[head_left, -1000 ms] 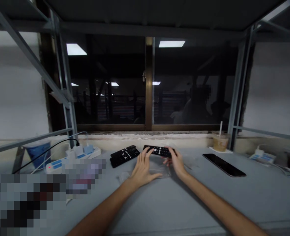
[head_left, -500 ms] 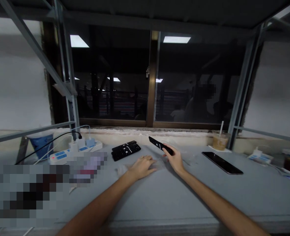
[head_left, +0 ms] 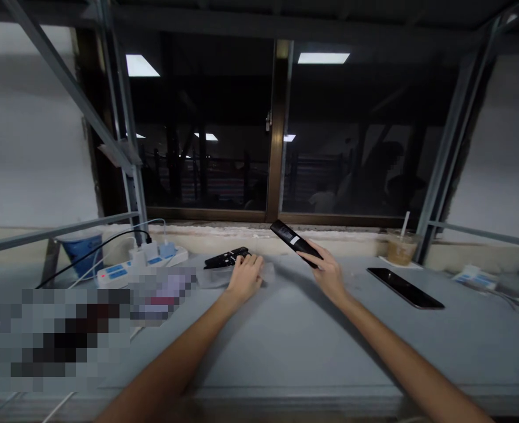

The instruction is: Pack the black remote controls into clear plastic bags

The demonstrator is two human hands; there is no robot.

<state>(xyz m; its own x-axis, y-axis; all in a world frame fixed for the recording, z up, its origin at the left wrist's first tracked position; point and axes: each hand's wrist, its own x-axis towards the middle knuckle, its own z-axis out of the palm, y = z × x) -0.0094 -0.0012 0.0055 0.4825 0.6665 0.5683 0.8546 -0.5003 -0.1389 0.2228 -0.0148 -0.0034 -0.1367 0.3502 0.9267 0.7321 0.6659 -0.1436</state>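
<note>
My right hand is closed around one end of a black remote control. That remote is raised off the table, tilted, with a small white label showing on its back. My left hand is low over the table, fingers curled onto a clear plastic bag that spreads out on both sides of it. Just behind the bag lie black remotes, close together and partly covered by my left hand and the plastic.
A white power strip with plugs and cables stands at the left, a blue cup behind it. To the right lie a dark phone and a drink cup with a straw. Metal frame posts rise by the window.
The remote in my right hand has turned from its button side to its back and risen slightly. My left hand has moved away from me toward the other remotes, the plastic shifting with it.
</note>
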